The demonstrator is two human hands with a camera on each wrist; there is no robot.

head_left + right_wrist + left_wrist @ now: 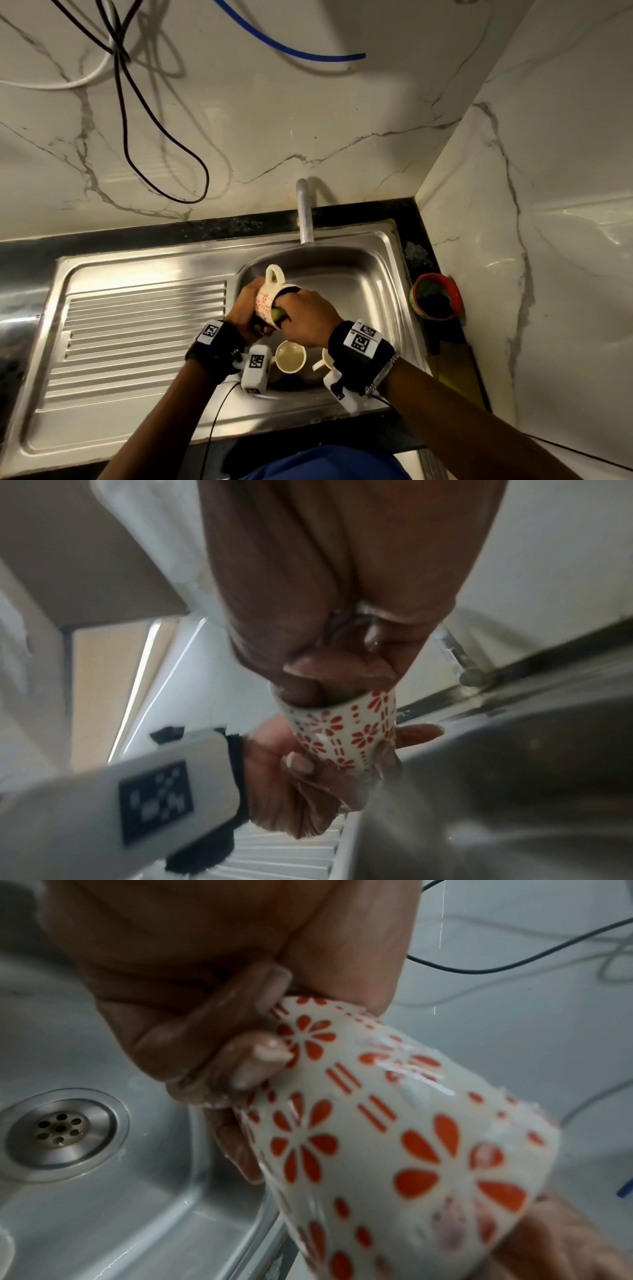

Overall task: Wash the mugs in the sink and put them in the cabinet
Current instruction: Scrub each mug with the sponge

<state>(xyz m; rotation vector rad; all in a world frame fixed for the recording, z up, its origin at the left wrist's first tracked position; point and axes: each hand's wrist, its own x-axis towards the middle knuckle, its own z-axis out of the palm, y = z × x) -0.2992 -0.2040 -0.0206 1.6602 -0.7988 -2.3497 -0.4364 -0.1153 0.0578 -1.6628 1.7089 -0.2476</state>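
Left hand grip clasps floral mug over sink — right hand grip pinches green scrubber at rim — no readable writing

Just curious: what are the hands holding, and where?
Left hand grips the flowered mug around its body. Right hand pushes a green scrubber into its mouth.

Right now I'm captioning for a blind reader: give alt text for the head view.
Over a steel sink, the left hand holds a red-flowered mug while the right hand scrubs inside it. Two more mugs sit in the basin below.
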